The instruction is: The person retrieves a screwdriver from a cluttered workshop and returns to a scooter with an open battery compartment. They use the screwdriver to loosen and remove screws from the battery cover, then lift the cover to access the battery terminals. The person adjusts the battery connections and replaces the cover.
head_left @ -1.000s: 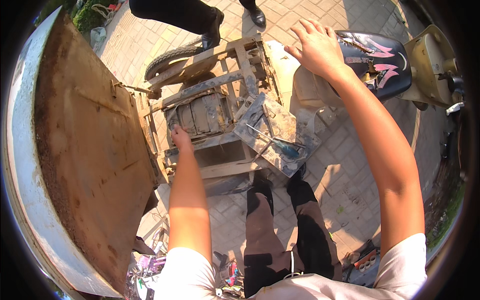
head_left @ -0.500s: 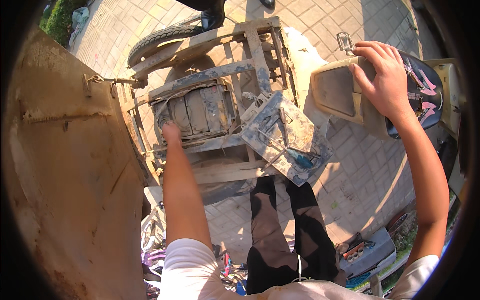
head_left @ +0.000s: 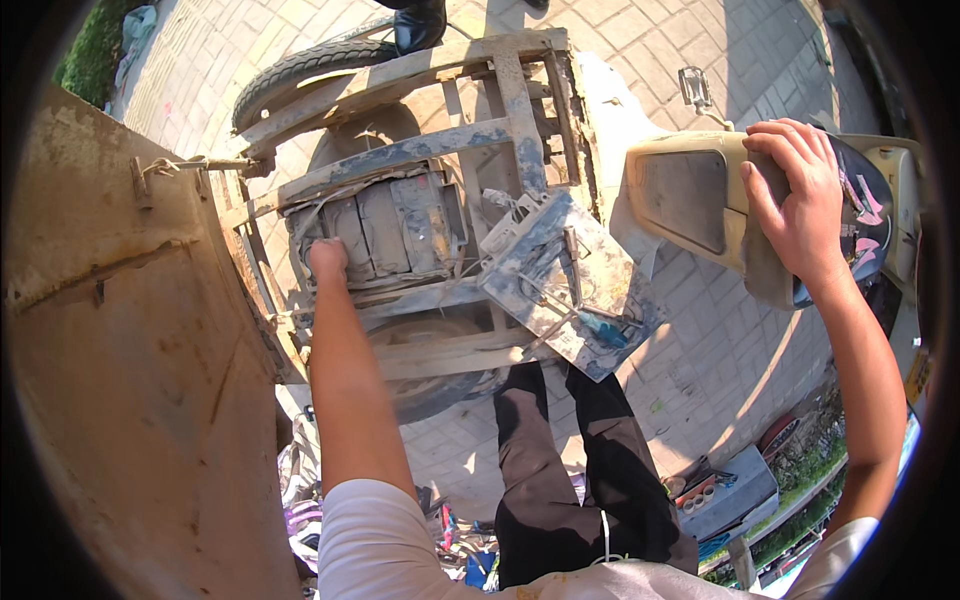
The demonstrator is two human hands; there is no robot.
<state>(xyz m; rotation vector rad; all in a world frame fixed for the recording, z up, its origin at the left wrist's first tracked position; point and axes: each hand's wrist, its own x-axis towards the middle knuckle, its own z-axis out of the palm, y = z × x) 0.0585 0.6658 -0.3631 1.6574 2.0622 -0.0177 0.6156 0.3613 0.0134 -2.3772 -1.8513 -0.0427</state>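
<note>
My left hand [head_left: 327, 260] reaches into the dusty frame [head_left: 420, 160] of a vehicle. Its fingers are closed at the left end of a row of grey, dirt-covered blocks that look like batteries [head_left: 385, 228]; what they grip is hidden. My right hand [head_left: 800, 195] lies over the front part of a black and beige seat [head_left: 850, 215], fingers stretched out and thumb apart. Between the hands, a dirty metal plate [head_left: 610, 290] rests slanted on the frame's near right corner. On it lie several tools, among them a screwdriver with a teal handle [head_left: 603, 329].
A large rusty panel [head_left: 140, 350] rises on the left. At the far side are a wheel [head_left: 300, 85] and another person's black shoe [head_left: 420, 28]. A pedal [head_left: 694, 88] sticks out beyond the seat. A grey toolbox [head_left: 735, 500] stands at lower right on the paving.
The view has shifted slightly. My left hand stays at the left end of the blocks, still closed. My right hand keeps its place on the seat.
</note>
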